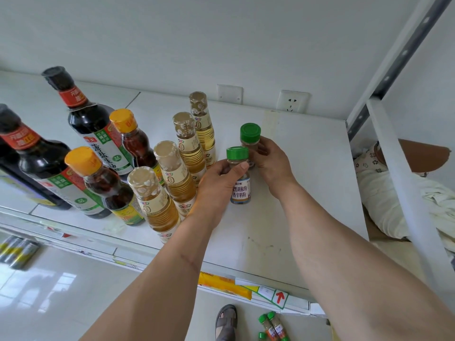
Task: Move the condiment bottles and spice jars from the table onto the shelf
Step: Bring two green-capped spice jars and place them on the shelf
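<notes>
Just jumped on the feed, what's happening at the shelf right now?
A person is stocking the shelf. The left hand grips one green-capped spice jar, and the right hand holds a second jar just behind it, beside the row of pale vinegar bottles. More green-capped jars wait below.

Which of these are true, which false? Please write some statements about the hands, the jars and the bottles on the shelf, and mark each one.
1. Each hand holds a green-capped jar. True: the left hand grips the near jar, the right hand the far jar.
2. The jars have red caps. False: green.
3. Four pale vinegar bottles stand in a row on the shelf. True.
4. The dark soy bottles stand right of the jars. False: far left.
5. No jars remain below. False: more jars lie below the shelf.
</notes>
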